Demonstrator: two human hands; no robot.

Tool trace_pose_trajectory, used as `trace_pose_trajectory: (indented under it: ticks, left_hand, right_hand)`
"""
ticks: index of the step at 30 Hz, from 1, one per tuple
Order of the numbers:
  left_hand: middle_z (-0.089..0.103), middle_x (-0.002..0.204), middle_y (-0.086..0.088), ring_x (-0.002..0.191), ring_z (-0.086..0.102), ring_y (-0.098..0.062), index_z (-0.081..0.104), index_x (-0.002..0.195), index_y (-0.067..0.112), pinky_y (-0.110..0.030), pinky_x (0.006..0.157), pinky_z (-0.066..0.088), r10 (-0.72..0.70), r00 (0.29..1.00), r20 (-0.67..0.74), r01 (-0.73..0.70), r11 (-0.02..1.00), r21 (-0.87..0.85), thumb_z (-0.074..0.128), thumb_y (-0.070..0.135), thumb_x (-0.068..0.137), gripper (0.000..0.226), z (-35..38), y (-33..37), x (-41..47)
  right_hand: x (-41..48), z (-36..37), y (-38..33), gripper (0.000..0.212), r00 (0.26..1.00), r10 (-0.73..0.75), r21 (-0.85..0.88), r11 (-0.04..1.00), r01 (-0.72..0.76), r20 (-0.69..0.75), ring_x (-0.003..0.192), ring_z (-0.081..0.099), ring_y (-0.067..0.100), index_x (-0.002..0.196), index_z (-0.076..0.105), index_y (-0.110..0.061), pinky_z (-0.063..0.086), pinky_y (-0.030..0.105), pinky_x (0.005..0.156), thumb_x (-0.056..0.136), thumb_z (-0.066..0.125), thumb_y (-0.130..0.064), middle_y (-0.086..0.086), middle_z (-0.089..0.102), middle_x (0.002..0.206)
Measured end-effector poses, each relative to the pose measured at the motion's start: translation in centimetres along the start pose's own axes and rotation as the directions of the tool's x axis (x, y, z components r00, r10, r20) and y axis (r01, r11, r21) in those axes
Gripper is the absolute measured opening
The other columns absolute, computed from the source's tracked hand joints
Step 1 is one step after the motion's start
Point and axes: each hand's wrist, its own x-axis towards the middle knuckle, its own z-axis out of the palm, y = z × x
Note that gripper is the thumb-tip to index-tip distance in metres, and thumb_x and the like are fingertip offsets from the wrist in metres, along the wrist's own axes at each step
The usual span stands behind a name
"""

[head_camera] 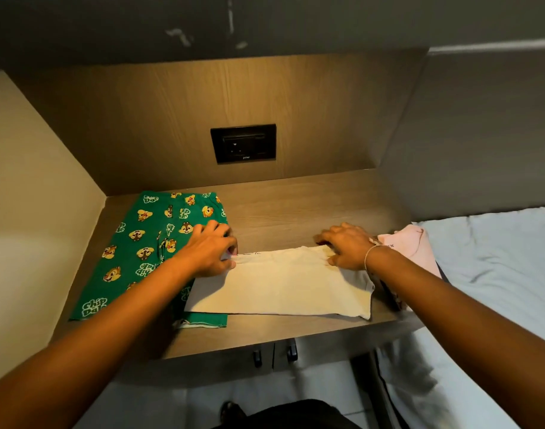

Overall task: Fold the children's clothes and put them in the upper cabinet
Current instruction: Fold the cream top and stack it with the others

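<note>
Two hands flat, fingers spread, gripping nothing: left hand (207,250), right hand (347,247) press cream garment (280,284) | overlaps green printed pants (141,246) | pink garment (415,246) right | wooden shelf (296,209).

A black wall socket (243,143) above the wooden counter (296,209), bed (497,249) alongside.

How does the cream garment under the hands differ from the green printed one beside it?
The cream garment is plain; the green garment carries a cartoon chipmunk print. The cream one lies mid-counter, its left edge overlapping the green one by the left wall. Both hands, left and right, press the cream one's far edge. Both lie flat.
</note>
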Motion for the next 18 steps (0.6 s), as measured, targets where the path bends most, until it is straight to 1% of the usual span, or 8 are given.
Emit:
trace_pose_trajectory:
  ticks: [4,5,7,8,11,13,15,18]
  left_hand:
    - [0.058,0.095,0.013,0.088,0.035,-0.011,0.051,0.083,0.039,-0.035,0.075,0.020,0.023,1.000,-0.020,-0.024,0.998,-0.059,0.063,0.049,0.079,0.017,-0.5,0.6,0.2]
    - [0.058,0.092,0.016,0.086,0.036,-0.011,0.050,0.084,0.040,-0.035,0.075,0.021,0.015,1.000,-0.026,-0.017,0.996,-0.089,0.066,0.047,0.079,0.018,-0.6,0.9,0.0]
    - [0.058,0.093,0.018,0.088,0.041,-0.009,0.056,0.097,0.041,-0.035,0.077,0.024,0.003,0.998,-0.056,-0.009,0.993,-0.119,0.068,0.046,0.080,0.021,-0.8,1.0,-0.4]
    - [0.060,0.095,0.018,0.090,0.043,-0.008,0.060,0.103,0.040,-0.034,0.079,0.025,-0.007,0.997,-0.080,-0.003,0.992,-0.124,0.068,0.047,0.081,0.025,-0.8,0.9,-0.8]
    - [0.065,0.096,0.018,0.086,0.044,-0.005,0.065,0.103,0.037,-0.032,0.080,0.027,-0.018,0.985,-0.174,-0.006,0.991,-0.137,0.067,0.046,0.082,0.023,-0.9,0.3,-1.8]
    - [0.066,0.093,0.017,0.084,0.047,-0.004,0.067,0.099,0.035,-0.031,0.081,0.029,-0.022,0.977,-0.213,-0.016,0.984,-0.177,0.070,0.042,0.082,0.019,-0.9,0.2,-2.5]
    - [0.068,0.090,0.014,0.081,0.050,-0.002,0.070,0.098,0.032,-0.030,0.081,0.036,-0.013,0.972,-0.235,-0.038,0.977,-0.211,0.073,0.035,0.081,0.017,-1.0,0.4,-3.0]
    - [0.071,0.086,0.008,0.076,0.053,-0.003,0.073,0.094,0.027,-0.029,0.074,0.047,0.007,0.960,-0.280,-0.078,0.967,-0.242,0.076,0.026,0.080,0.014,-1.5,0.7,-3.5]
  right_hand:
    - [0.4,-0.4,0.1,0.036,0.999,0.017,0.061,0.998,-0.019,0.037,0.102,0.053,0.023,0.114,0.058,-0.029,0.043,0.033,0.077,0.080,0.067,-0.035,-0.001,0.065,0.109]
    - [0.3,-0.4,0.2,0.033,1.000,0.013,0.094,0.995,-0.015,0.026,0.098,0.053,0.021,0.111,0.060,-0.028,0.040,0.031,0.074,0.079,0.068,-0.034,-0.003,0.062,0.102]
    - [-0.1,0.0,0.3,0.033,1.000,0.010,0.169,0.986,-0.009,-0.007,0.092,0.051,0.016,0.110,0.062,-0.026,0.037,0.028,0.071,0.078,0.069,-0.033,-0.009,0.053,0.094]
    - [-0.4,0.1,0.3,0.032,1.000,0.020,0.201,0.979,-0.016,-0.018,0.090,0.052,0.016,0.107,0.062,-0.027,0.037,0.027,0.069,0.078,0.070,-0.034,-0.010,0.053,0.093]
    - [-1.3,0.7,0.6,0.023,0.998,0.064,0.264,0.963,-0.054,-0.027,0.084,0.056,0.016,0.092,0.054,-0.035,0.042,0.027,0.060,0.078,0.072,-0.036,-0.004,0.066,0.098]
    - [-1.8,0.8,0.6,0.029,0.996,0.081,0.303,0.951,-0.067,-0.034,0.083,0.057,0.015,0.096,0.051,-0.037,0.044,0.026,0.060,0.077,0.073,-0.035,-0.004,0.067,0.101]
    - [-2.2,0.5,0.4,0.038,0.995,0.096,0.320,0.944,-0.084,-0.024,0.084,0.058,0.015,0.107,0.054,-0.036,0.047,0.027,0.063,0.076,0.074,-0.038,-0.005,0.067,0.104]
    - [-2.4,0.2,0.3,0.047,0.996,0.077,0.186,0.980,-0.068,-0.043,0.092,0.059,0.017,0.120,0.059,-0.034,0.045,0.028,0.065,0.076,0.071,-0.045,-0.006,0.069,0.107]
